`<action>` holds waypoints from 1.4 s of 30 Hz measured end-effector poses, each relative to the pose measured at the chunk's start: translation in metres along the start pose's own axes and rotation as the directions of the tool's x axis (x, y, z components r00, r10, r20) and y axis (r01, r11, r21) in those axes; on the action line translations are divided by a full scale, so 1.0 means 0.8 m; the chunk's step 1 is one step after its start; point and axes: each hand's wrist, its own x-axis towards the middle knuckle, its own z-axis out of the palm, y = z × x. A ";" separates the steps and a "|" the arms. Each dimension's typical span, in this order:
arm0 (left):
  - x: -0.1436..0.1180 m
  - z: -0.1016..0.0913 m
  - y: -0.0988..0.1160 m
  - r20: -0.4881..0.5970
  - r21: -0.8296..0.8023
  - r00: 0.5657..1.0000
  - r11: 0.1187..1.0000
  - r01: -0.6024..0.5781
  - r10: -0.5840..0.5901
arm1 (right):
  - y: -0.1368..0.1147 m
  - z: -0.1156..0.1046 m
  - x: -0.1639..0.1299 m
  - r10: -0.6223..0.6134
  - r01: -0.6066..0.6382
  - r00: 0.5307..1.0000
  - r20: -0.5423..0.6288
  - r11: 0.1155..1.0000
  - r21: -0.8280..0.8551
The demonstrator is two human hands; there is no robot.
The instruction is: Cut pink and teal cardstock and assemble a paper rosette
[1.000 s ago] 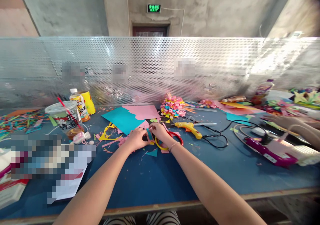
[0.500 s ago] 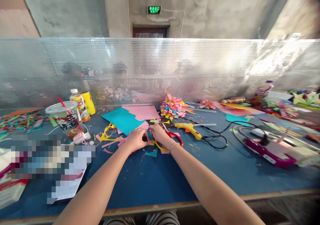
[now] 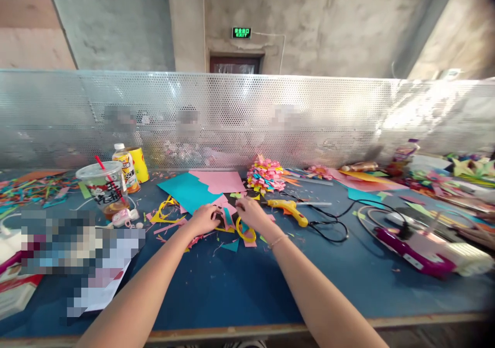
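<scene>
My left hand (image 3: 205, 220) hovers low over the paper scraps in the middle of the table, fingers curved with a gap between thumb and fingertips. Opposite it, my right hand (image 3: 251, 215) is bent downward with loosely curled fingers, and I see nothing held in it. Between the two hands lies a small blue paper strip (image 3: 228, 216) on pink paper. Just below my right hand is a yellow looped handle (image 3: 246, 231), apparently of scissors; the rest is hidden. Behind the hands are a large blue sheet (image 3: 189, 192) and a pink sheet (image 3: 226, 181).
A ruffled ball of paper strips (image 3: 266, 175) stands at the back. Right of my hand lies a yellow glue gun (image 3: 288, 210) with a black cord, near a purple power strip (image 3: 413, 255). A lidded drink cup (image 3: 102, 191) and a bottle (image 3: 126, 167) stand left. A perforated metal screen (image 3: 232, 121) borders the table.
My hands have moved apart from around the blue strip, the left leftward and the right slightly rightward. The red handle loop is now out of sight. The camera view has tilted up slightly.
</scene>
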 end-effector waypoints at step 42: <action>0.002 0.012 0.005 0.027 0.257 0.999 0.966 0.039 -0.047 | -0.018 0.008 -0.011 -0.117 0.111 0.969 0.217 0.993 0.040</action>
